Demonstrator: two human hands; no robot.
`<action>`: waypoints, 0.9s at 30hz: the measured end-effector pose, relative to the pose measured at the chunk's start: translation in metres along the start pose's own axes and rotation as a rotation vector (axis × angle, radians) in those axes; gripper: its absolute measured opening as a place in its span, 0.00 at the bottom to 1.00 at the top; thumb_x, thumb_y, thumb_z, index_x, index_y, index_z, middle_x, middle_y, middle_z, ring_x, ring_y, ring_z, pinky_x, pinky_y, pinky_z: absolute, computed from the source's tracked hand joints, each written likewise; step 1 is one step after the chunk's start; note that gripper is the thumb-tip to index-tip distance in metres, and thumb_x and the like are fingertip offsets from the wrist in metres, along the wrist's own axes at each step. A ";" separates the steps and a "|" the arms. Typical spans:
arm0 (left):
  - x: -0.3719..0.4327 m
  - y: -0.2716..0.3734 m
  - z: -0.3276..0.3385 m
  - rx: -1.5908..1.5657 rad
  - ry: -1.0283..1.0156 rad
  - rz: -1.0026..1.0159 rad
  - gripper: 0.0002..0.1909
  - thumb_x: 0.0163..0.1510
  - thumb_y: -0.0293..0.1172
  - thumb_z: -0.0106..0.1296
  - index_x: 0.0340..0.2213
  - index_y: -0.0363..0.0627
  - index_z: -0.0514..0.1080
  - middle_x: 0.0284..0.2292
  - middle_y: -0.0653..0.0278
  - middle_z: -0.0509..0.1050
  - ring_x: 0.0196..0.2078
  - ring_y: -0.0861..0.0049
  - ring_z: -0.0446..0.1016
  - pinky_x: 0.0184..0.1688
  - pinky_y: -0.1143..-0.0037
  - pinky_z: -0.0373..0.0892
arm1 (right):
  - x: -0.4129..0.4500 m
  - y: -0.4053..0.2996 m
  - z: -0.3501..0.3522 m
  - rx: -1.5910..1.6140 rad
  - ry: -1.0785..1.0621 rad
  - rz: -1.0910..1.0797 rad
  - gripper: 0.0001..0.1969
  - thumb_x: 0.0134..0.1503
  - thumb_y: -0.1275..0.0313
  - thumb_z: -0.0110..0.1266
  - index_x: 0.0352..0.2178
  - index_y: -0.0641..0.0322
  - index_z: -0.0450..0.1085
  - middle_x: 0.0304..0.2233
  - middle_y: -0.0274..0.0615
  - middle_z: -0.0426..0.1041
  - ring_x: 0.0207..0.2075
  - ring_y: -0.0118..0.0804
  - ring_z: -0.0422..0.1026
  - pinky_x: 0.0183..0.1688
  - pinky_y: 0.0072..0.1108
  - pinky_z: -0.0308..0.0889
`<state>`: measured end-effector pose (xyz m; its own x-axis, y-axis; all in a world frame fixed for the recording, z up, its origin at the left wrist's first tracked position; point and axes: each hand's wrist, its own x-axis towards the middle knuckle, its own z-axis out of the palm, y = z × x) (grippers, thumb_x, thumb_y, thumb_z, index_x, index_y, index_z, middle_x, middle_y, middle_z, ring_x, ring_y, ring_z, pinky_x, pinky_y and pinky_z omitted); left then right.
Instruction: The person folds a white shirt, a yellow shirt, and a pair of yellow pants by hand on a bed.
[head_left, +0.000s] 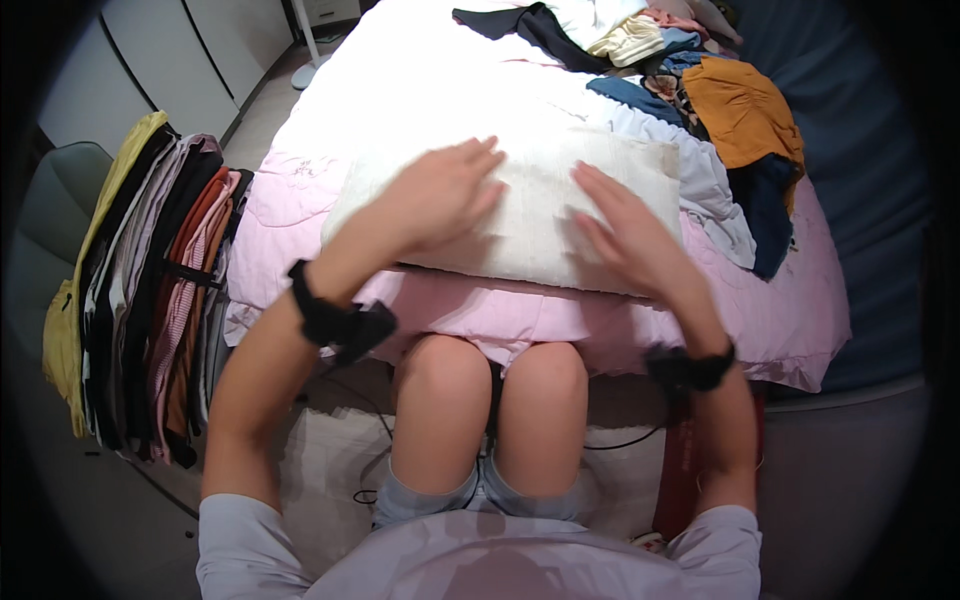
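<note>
A flat rectangular cream cloth-covered board or pad (536, 240) lies across the pink quilt (480, 300) in front of my knees. Over its left half is my left hand (446, 195), palm down, thumb apart from the fingers. My right hand (630, 229) is angled inward above the right half, its thumb spread too. Both hands are slightly blurred and hold nothing. Whether they touch the cream surface or hover just over it, I cannot tell. Each wrist carries a black strap with a small dark unit.
Rumpled clothes, including a mustard garment (742, 109), a white one (712, 191) and a black one (540, 30), lie on the bed's right and far side. At the left, several garments (150, 292) hang stacked over a grey chair (64, 187). Cables (622, 444) run along the floor.
</note>
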<state>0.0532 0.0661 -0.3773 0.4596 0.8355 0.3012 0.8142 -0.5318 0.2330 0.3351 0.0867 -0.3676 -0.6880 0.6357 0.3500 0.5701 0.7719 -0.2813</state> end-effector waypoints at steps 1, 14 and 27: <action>0.007 0.000 0.022 0.047 -0.007 0.022 0.28 0.64 0.47 0.40 0.56 0.37 0.64 0.59 0.43 0.62 0.61 0.52 0.63 0.62 0.64 0.60 | 0.012 -0.002 0.024 -0.061 0.037 -0.027 0.26 0.60 0.65 0.51 0.55 0.72 0.62 0.58 0.64 0.62 0.58 0.59 0.63 0.61 0.35 0.59; -0.022 -0.010 0.087 0.138 0.109 -0.045 0.39 0.62 0.56 0.42 0.62 0.36 0.56 0.63 0.42 0.56 0.67 0.50 0.52 0.67 0.61 0.47 | -0.018 -0.008 0.100 -0.292 0.050 0.155 0.35 0.60 0.45 0.46 0.62 0.52 0.60 0.65 0.54 0.55 0.65 0.57 0.53 0.65 0.45 0.47; -0.031 -0.014 0.070 0.178 0.055 -0.095 0.44 0.60 0.60 0.42 0.61 0.30 0.56 0.63 0.41 0.56 0.67 0.54 0.52 0.68 0.63 0.47 | -0.033 0.013 0.087 -0.330 0.015 0.232 0.38 0.59 0.41 0.44 0.64 0.49 0.57 0.66 0.53 0.52 0.67 0.56 0.50 0.67 0.45 0.42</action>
<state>0.0524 0.0572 -0.4544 0.3621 0.8692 0.3366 0.9048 -0.4146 0.0974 0.3265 0.0767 -0.4603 -0.5188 0.7908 0.3248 0.8247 0.5630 -0.0534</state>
